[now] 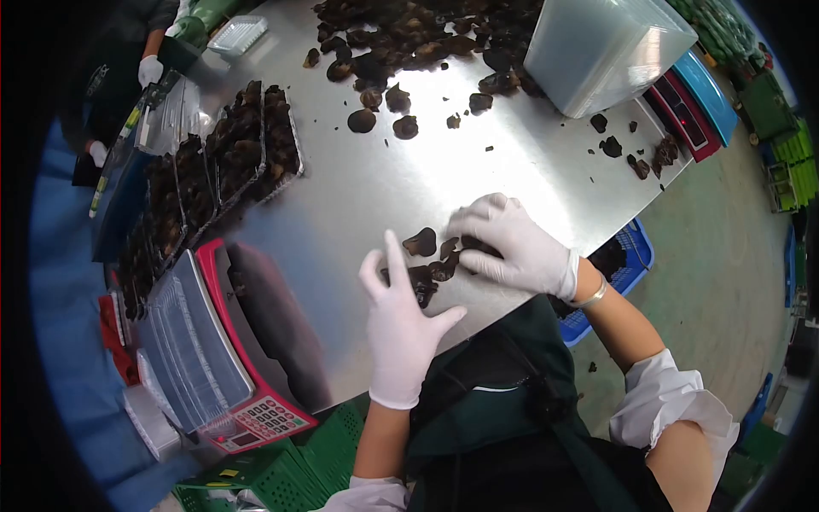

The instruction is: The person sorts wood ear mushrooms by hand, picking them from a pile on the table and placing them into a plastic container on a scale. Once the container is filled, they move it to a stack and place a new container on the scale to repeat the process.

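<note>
Near the front edge of the metal table lies a small group of dark wood ear mushrooms point(421, 280). My left hand point(403, 328), in a white glove, is beside them with its thumb and index finger spread apart; some mushroom pieces lie partly behind its fingers. A single brown wood ear mushroom point(420, 242) sits just above the group. My right hand point(512, 242), also gloved, curls over the right side of the group, with a dark piece between its thumb and fingers. Its fingertips are partly hidden.
A large mushroom pile point(409, 38) covers the back of the metal table point(341, 205). Filled trays point(281, 141) and a red scale point(256, 410) stand left. Stacked clear containers point(589, 60) and another scale point(691, 119) are right. A blue basket point(641, 247) is below the edge. A co-worker's gloved hand point(150, 71) shows back left.
</note>
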Demonstrator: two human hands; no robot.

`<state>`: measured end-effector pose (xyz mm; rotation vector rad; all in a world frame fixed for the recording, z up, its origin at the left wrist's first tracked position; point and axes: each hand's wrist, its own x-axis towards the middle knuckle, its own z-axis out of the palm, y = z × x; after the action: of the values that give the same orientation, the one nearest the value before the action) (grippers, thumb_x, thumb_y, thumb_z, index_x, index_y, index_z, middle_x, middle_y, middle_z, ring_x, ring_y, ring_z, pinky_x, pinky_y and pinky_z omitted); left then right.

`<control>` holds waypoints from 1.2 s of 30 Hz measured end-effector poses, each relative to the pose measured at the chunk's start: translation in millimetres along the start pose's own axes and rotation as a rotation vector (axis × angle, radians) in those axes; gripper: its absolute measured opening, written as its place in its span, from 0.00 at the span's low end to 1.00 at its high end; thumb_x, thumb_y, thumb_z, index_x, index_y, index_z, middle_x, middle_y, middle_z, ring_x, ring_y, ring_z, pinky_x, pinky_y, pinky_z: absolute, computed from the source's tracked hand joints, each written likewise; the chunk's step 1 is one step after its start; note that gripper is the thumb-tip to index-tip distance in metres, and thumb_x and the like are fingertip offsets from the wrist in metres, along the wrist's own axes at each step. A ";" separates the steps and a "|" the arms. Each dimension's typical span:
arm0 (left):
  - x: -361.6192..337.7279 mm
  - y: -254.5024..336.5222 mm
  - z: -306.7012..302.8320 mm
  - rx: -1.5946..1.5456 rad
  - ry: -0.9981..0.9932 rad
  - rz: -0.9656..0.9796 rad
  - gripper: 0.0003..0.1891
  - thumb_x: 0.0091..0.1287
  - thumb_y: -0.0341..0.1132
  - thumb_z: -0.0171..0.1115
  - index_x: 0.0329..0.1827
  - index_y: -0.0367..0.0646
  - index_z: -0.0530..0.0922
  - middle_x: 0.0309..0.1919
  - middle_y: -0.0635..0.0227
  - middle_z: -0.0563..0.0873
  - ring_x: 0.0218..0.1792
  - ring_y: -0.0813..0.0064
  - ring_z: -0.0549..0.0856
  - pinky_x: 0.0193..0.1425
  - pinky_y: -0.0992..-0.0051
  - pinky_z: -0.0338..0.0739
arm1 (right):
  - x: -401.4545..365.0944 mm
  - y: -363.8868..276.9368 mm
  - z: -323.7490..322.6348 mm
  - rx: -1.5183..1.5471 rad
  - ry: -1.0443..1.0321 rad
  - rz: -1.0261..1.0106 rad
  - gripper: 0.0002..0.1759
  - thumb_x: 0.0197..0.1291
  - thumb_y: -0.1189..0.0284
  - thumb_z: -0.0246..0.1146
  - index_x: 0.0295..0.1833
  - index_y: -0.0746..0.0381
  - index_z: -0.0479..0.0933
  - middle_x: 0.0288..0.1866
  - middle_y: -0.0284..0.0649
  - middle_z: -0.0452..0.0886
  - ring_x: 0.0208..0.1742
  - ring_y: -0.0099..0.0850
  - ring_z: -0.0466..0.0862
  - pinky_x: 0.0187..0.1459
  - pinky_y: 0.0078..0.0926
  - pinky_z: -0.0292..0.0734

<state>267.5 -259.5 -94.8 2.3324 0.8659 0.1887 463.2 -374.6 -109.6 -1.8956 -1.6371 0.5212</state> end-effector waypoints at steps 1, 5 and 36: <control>5.2 4.1 1.8 -0.049 -0.013 0.039 0.68 0.41 0.40 0.87 0.85 0.42 0.51 0.68 0.48 0.64 0.66 0.47 0.75 0.69 0.59 0.76 | -5.9 -1.9 3.7 0.068 0.014 -0.052 0.25 0.67 0.57 0.64 0.64 0.57 0.79 0.61 0.44 0.81 0.63 0.45 0.76 0.71 0.46 0.62; 15.0 3.6 3.2 -0.023 -0.089 0.081 0.64 0.43 0.35 0.85 0.84 0.39 0.53 0.69 0.48 0.63 0.67 0.48 0.75 0.71 0.60 0.76 | -23.2 4.7 -16.3 0.374 0.146 -0.096 0.27 0.59 0.65 0.70 0.64 0.60 0.79 0.60 0.44 0.83 0.63 0.42 0.79 0.68 0.41 0.69; -78.2 -72.3 -181.8 -0.558 0.749 -0.178 0.31 0.59 0.17 0.66 0.69 0.41 0.73 0.63 0.64 0.76 0.65 0.68 0.78 0.72 0.66 0.74 | 189.8 -214.7 98.2 0.666 0.051 -0.649 0.29 0.52 0.83 0.66 0.62 0.63 0.74 0.56 0.48 0.78 0.61 0.47 0.81 0.63 0.38 0.78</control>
<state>107.0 -172.9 10.7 1.6347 1.1686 1.1206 271.5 -153.7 -30.8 -0.8359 -1.6492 0.6220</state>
